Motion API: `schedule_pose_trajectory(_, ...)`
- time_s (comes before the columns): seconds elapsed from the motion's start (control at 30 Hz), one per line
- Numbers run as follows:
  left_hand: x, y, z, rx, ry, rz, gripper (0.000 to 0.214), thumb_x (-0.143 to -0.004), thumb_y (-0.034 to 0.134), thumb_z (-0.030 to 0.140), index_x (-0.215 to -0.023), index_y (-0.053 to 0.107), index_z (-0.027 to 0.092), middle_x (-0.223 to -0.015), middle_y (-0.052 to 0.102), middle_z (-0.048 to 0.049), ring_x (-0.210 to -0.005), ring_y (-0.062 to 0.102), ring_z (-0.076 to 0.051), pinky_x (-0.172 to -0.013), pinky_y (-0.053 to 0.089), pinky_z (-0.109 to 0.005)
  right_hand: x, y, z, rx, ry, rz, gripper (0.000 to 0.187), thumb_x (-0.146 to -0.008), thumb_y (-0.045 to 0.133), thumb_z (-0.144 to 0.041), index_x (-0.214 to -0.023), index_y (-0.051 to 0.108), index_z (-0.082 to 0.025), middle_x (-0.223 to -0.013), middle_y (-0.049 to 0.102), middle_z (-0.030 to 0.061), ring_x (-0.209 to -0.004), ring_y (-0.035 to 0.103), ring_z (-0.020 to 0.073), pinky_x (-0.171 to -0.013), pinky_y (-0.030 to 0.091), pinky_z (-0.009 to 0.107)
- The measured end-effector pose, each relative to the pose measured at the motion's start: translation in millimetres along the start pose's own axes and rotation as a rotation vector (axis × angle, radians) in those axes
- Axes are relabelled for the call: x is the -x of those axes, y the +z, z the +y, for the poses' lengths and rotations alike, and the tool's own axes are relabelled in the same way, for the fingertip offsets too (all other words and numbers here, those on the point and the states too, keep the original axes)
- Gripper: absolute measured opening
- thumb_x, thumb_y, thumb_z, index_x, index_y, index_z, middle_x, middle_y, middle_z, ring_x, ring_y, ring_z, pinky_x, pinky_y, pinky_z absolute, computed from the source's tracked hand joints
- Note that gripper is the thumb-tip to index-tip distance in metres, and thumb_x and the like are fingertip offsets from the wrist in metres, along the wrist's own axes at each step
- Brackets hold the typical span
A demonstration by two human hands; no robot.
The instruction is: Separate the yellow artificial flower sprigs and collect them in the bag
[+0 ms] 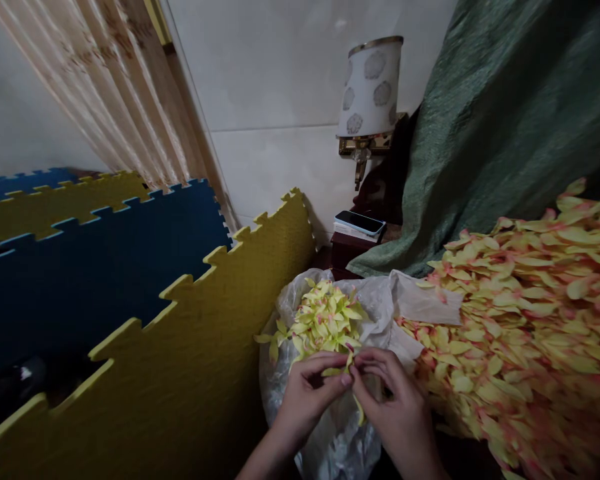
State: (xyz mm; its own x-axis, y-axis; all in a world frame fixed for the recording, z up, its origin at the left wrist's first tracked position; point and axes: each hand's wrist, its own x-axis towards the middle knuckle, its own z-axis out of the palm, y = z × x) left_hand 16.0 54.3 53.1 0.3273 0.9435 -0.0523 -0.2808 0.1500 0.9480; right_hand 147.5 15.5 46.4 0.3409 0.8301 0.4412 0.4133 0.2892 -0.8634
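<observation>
Between my fingertips is a small artificial flower with yellow-green petals and a dark pink tip. My left hand pinches it from the left. My right hand closes on it from the right, the fingertips of both hands nearly meeting. Just beyond them, a cluster of yellow-green flowers sits in a clear plastic bag. To the right of my hands spreads a large heap of loose yellow petals with pink ends. Part of the held flower is hidden behind my fingers.
Yellow foam mat panels with a blue mat stand on edge to the left. A phone lies on a white box on a dark stand. A green woven sheet hangs at right; a wall lamp is above.
</observation>
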Motion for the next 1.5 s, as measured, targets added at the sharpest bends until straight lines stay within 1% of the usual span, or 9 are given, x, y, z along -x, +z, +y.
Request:
schedule_pose_trajectory(0.1, -2.1, 1.3, -7.1, 0.05, -0.069, 0.067, 0.028, -0.059, 0.087, 0.036, -0.078, 0.078, 0.017, -0.075, 0.075, -0.0064, -0.073, 0.067, -0.019, -0.073, 0.052, -0.029, 7.6, 7.2, 5.0, 0.041, -0.021, 0.008, 0.011, -0.08, 0.064, -0.022, -0.088, 0.058, -0.025, -0.078, 0.07, 0.0026, -0.071, 0.07, 0.0182, -0.068, 0.057, 0.029)
schedule_pose_trajectory(0.2, -3.3, 1.1, -11.3, -0.006, -0.077, 0.09, 0.031, -0.066, 0.082, 0.043, -0.078, 0.077, 0.015, -0.068, 0.073, -0.0049, -0.064, 0.064, -0.016, -0.065, 0.05, -0.026, 11.4, 15.4, 7.0, -0.177, 0.13, 0.052, 0.02, -0.079, 0.067, -0.025, -0.087, 0.049, -0.025, -0.079, 0.069, 0.0024, -0.073, 0.07, 0.0181, -0.068, 0.058, 0.028)
schedule_pose_trajectory(0.43, -12.1, -16.2, -12.5, -0.188, 0.207, 0.442, 0.029, -0.079, 0.07, 0.044, -0.085, 0.073, 0.016, -0.079, 0.071, -0.0043, -0.074, 0.063, -0.017, -0.065, 0.049, -0.023, -3.2, 12.9, 10.6, -0.461, 0.325, 0.248, 0.041, -0.072, 0.077, -0.032, -0.075, 0.037, -0.024, -0.078, 0.07, 0.0016, -0.073, 0.07, 0.0161, -0.068, 0.056, 0.027)
schedule_pose_trajectory(0.83, -29.7, -41.5, 9.8, 0.193, 0.223, 0.802, 0.039, -0.073, 0.072, 0.05, -0.085, 0.053, 0.019, -0.084, 0.073, -0.0045, -0.067, 0.069, -0.016, -0.062, 0.055, -0.027, -55.9, 20.6, -11.4, -0.332, 0.021, 0.63, 0.032, -0.077, 0.073, -0.024, -0.085, 0.043, -0.025, -0.087, 0.065, 0.0039, -0.08, 0.067, 0.0182, -0.08, 0.057, 0.039)
schedule_pose_trajectory(0.9, -29.2, -45.1, 11.3, 0.215, 0.228, 0.781, 0.038, -0.071, 0.075, 0.047, -0.086, 0.054, 0.019, -0.086, 0.074, -0.0055, -0.071, 0.07, -0.017, -0.066, 0.055, -0.029, -68.2, 16.6, -6.0, -0.263, -0.035, 0.49, 0.027, -0.078, 0.071, -0.025, -0.087, 0.045, -0.024, -0.085, 0.066, 0.0031, -0.08, 0.068, 0.0189, -0.081, 0.057, 0.04)
schedule_pose_trajectory(1.03, -24.8, -34.3, 12.0, 0.233, 0.21, 0.634, 0.041, -0.064, 0.082, 0.04, -0.091, 0.062, 0.016, -0.084, 0.076, -0.0077, -0.08, 0.072, -0.021, -0.071, 0.055, -0.03, -75.9, 12.0, -2.5, 0.086, -0.127, -0.008, 0.011, -0.082, 0.063, -0.027, -0.091, 0.06, -0.022, -0.106, 0.07, 0.0105, -0.1, 0.067, 0.0265, -0.09, 0.053, 0.047)
schedule_pose_trajectory(1.13, -21.0, -20.8, 12.2, 0.176, 0.156, 0.505, 0.036, -0.064, 0.082, 0.038, -0.089, 0.072, 0.013, -0.085, 0.077, -0.0088, -0.078, 0.071, -0.021, -0.071, 0.054, -0.029, -59.0, 10.9, -12.9, 0.161, -0.17, -0.004, 0.008, -0.086, 0.058, -0.024, -0.093, 0.062, -0.022, -0.112, 0.068, 0.0106, -0.101, 0.065, 0.0254, -0.089, 0.052, 0.043)
schedule_pose_trajectory(1.3, -12.9, -4.4, 9.5, 0.107, 0.081, 0.311, 0.027, -0.066, 0.081, 0.038, -0.079, 0.079, 0.014, -0.077, 0.077, -0.0081, -0.069, 0.068, -0.019, -0.066, 0.053, -0.028, -26.1, 9.0, -28.9, 0.024, -0.183, -0.139, 0.006, -0.088, 0.059, -0.019, -0.084, 0.061, -0.023, -0.083, 0.068, 0.003, -0.08, 0.066, 0.0186, -0.073, 0.054, 0.03)
schedule_pose_trajectory(1.5, -2.3, -0.3, 15.9, 0.053, 0.037, 0.068, 0.029, -0.071, 0.078, 0.039, -0.089, 0.081, 0.017, -0.084, 0.078, -0.0093, -0.082, 0.069, -0.023, -0.081, 0.052, -0.034, -22.8, 3.4, -16.6, 0.061, -0.178, -0.201, 0.005, -0.084, 0.064, -0.02, -0.085, 0.068, -0.022, -0.084, 0.071, 0.003, -0.07, 0.065, 0.0157, -0.058, 0.05, 0.023)
